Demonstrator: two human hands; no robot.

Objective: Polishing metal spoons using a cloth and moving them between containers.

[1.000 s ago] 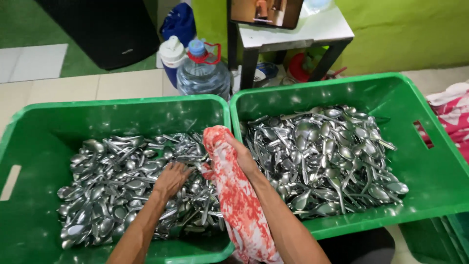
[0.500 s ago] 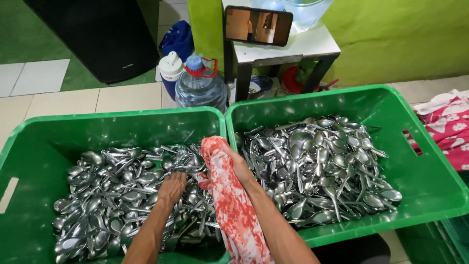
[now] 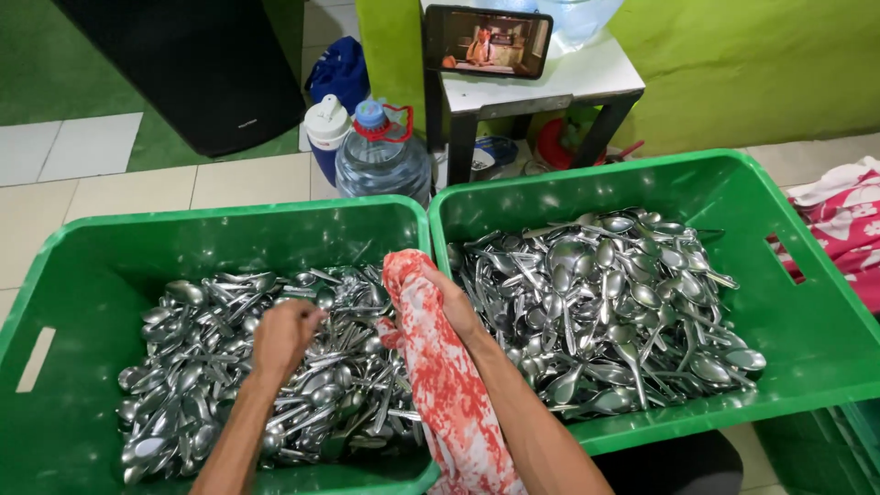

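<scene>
The person's left hand (image 3: 286,332) is closed in a loose fist over the heap of metal spoons (image 3: 266,367) in the left green crate (image 3: 229,225), fingers curled down among them; whether a spoon is already gripped cannot be told. The right hand (image 3: 451,302) clutches a red-and-white cloth (image 3: 440,376), which trails from the seam between the crates toward six o'clock along the forearm.

As a judgement, the work looks somewhere in the middle: both the left crate and the right green crate (image 3: 807,321) hold large piles, the right pile (image 3: 610,302) lying at three o'clock of the cloth, and neither is close to empty.

At twelve o'clock of the left crate stands a clear water jug (image 3: 383,156) with a blue cap and red handle ring, just beside a blue container with a white lid (image 3: 326,124). On the small white tabletop (image 3: 587,73) behind, a phone (image 3: 487,41) is propped sideways, screen lit. Pink flowered fabric (image 3: 848,225) lies at three o'clock.
</scene>
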